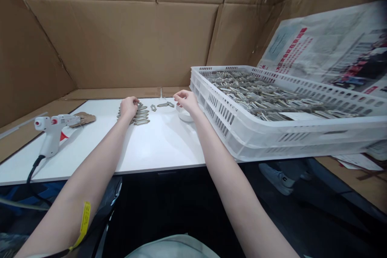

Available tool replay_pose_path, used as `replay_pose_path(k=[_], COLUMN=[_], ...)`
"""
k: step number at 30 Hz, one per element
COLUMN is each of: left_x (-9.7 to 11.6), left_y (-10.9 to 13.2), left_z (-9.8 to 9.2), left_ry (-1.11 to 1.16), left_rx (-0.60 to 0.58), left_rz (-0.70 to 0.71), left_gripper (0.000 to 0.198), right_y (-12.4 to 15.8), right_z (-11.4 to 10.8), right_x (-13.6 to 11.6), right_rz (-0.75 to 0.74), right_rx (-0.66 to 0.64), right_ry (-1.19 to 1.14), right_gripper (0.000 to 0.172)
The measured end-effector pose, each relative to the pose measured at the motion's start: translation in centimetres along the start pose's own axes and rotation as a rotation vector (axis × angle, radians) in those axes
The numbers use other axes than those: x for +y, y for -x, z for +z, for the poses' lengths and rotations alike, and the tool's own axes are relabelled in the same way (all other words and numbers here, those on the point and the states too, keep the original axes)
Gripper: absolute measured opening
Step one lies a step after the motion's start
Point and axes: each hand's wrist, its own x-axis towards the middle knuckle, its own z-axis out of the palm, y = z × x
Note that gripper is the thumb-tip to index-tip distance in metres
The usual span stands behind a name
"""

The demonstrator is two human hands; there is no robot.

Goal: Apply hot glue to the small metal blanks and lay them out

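My left hand (129,108) is over the left side of a cluster of small, flat, elongated metal pieces (142,117) laid in rows on the white table. Its fingers are curled together, and whatever they hold is hidden. My right hand (186,100) hovers above a small white dish (185,115), thumb and fingers closed in a pinch. Anything between those fingertips is too small to make out. Between my hands, a single metal piece (153,107) and a few others (165,105) lie loose near the table's back.
A white glue gun (50,133) stands at the left, its nozzle by a brown scrap (86,118). A large white plastic crate (242,137) filled with metal pieces takes up the right side. Cardboard walls (127,44) enclose the table (160,149); newspaper (329,48) covers the right one.
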Motion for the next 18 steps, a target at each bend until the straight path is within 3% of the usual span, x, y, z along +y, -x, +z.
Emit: replay_pose_path(k=[18], left_x=[-0.12], left_y=[-0.15], left_z=[0.23], left_ry=[-0.073], left_rx=[-0.125], left_rz=[0.083], left_gripper=[0.031], right_y=[0.2], right_z=[-0.04], right_x=[-0.1], right_rz=[0.019], right_rx=[-0.041], right_ry=[0.001], right_gripper=[0.009])
